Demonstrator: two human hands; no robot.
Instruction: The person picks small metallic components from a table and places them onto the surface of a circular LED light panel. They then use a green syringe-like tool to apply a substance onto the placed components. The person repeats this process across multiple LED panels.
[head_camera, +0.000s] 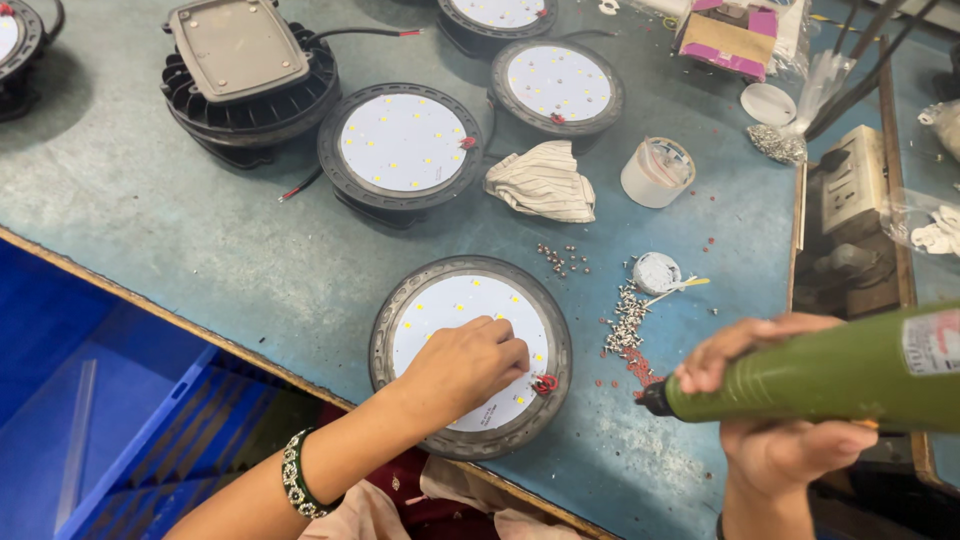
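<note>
A round lamp (470, 355) with a white LED board in a dark ribbed housing lies near the front edge of the blue-grey table (180, 220). My left hand (468, 362) rests on the board with fingers curled, fingertips pinched near a small red wire clip (545, 384) at the board's right edge. My right hand (775, 420) grips a green electric screwdriver (820, 375), held level to the right of the lamp, its black tip pointing left toward it.
Two more LED lamps (402, 145) (557, 85) and an upturned black housing (248, 75) sit farther back. A striped cloth (543, 182), a white cup (656, 172), loose screws (625, 325) and a small white tub (656, 272) lie between. Blue crates (120, 440) stand below the table edge.
</note>
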